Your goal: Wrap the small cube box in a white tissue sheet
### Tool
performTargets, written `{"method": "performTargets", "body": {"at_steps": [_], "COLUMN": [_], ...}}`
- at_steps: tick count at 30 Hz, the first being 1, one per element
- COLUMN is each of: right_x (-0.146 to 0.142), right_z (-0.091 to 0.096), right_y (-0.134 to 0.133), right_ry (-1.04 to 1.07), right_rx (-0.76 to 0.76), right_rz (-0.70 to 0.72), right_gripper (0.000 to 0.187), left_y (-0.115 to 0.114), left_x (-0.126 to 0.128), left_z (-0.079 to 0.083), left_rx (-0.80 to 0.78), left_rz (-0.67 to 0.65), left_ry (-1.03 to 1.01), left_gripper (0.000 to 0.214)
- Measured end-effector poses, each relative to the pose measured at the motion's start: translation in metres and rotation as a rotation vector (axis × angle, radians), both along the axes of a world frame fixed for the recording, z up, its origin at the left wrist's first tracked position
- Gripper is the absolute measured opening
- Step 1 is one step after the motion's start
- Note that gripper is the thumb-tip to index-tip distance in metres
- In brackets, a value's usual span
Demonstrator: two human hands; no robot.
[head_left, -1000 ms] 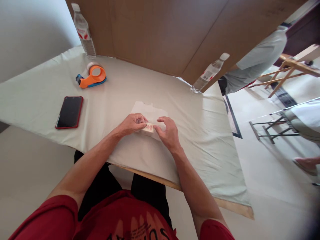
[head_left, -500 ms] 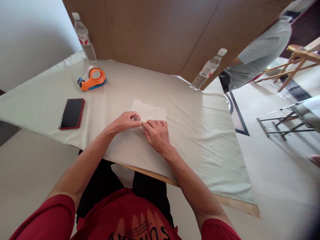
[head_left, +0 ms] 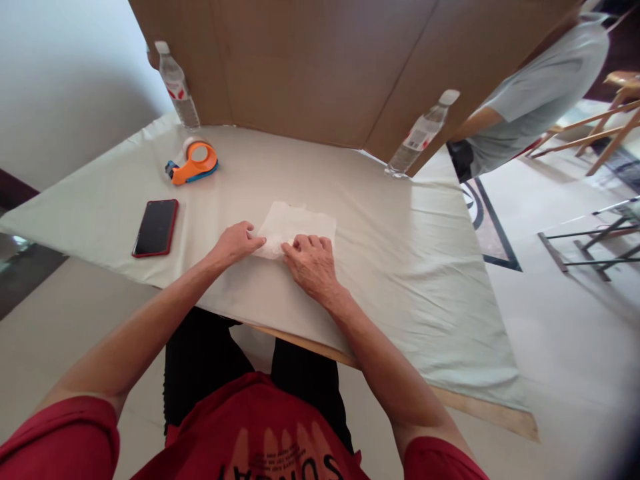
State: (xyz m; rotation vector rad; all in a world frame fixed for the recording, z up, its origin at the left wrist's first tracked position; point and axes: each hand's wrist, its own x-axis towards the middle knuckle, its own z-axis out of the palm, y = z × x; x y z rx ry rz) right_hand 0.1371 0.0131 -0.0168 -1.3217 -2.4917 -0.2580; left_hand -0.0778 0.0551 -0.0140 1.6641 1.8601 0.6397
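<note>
A thin white sheet of paper or tissue [head_left: 307, 223] lies on the cloth in front of me, its near edge folded over into a low, crumpled bulge. What is under the fold, if anything, is hidden. At the left end of the fold, my left hand [head_left: 236, 243] grips the sheet, thumb on top and fingers curled behind. My right hand [head_left: 313, 265] pinches the fold near its right part, its fingers bent and close together. A short gap separates the two hands, and white material shows between them.
A phone [head_left: 156, 228] and an orange tape dispenser [head_left: 195, 163] lie to the left. Water bottles [head_left: 177, 90] [head_left: 423, 137] stand against the upright cardboard panel [head_left: 310, 73]. A person in a grey shirt [head_left: 545, 80] is beyond the panel at right.
My left hand has moved left, away from my right hand. The clear, shiny thing seen by my left fingers is no longer visible; white sheet now shows there. The view has shifted slightly.
</note>
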Motion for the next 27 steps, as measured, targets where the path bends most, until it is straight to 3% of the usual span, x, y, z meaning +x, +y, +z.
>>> {"method": "performTargets", "body": {"at_steps": [5, 13, 19, 27], "right_x": [0.000, -0.004, -0.001, 0.005], "right_z": [0.000, 0.002, 0.002, 0.008], "right_y": [0.001, 0.002, 0.002, 0.002], "right_ry": [0.004, -0.030, 0.006, 0.208], "right_rx": [-0.001, -0.027, 0.000, -0.137], "right_rz": [0.005, -0.008, 0.025, 0.020], "right_gripper": [0.018, 0.019, 0.022, 0.030], "left_y": [0.003, -0.001, -0.001, 0.000], "left_x": [0.004, 0.033, 0.051, 0.056], "left_z": [0.003, 0.015, 0.023, 0.029], "left_rx": [-0.233, -0.178, -0.308, -0.325], "left_rz": [0.046, 0.030, 0.079, -0.038], "left_ry": [-0.137, -0.523, -0.732, -0.677], "left_gripper": [0.030, 0.015, 0.014, 0.010]}}
